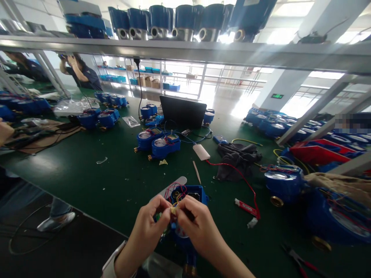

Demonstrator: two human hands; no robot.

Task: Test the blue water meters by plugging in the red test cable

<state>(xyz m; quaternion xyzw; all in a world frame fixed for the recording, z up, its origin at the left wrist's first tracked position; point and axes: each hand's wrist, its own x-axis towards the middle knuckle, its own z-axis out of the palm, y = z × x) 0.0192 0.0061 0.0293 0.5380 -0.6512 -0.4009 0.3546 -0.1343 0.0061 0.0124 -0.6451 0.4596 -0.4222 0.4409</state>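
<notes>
My left hand (pixel 152 222) and my right hand (pixel 197 224) meet at the near middle of the table. Thumbs and forefingers pinch a small yellowish scrap (pixel 173 210) among thin wires; whether it is tape I cannot tell. Right below them lies a blue water meter (pixel 185 245) with its blue housing (pixel 199 191) opened. Red and yellow wires (pixel 176 189) loop out of that housing. My hands cover much of the meter's dial and a green circuit board. A pale flat strip (pixel 171 187) lies just behind my left hand.
Two blue meters (pixel 165 146) stand farther back before a black screen (pixel 183 112). To the right are a white box (pixel 201 152) on a red cable, a dark cloth (pixel 237 160), more meters (pixel 284 181) and pliers (pixel 298 260). A metal shelf (pixel 185 48) spans overhead. A person (pixel 82 73) sits at far left.
</notes>
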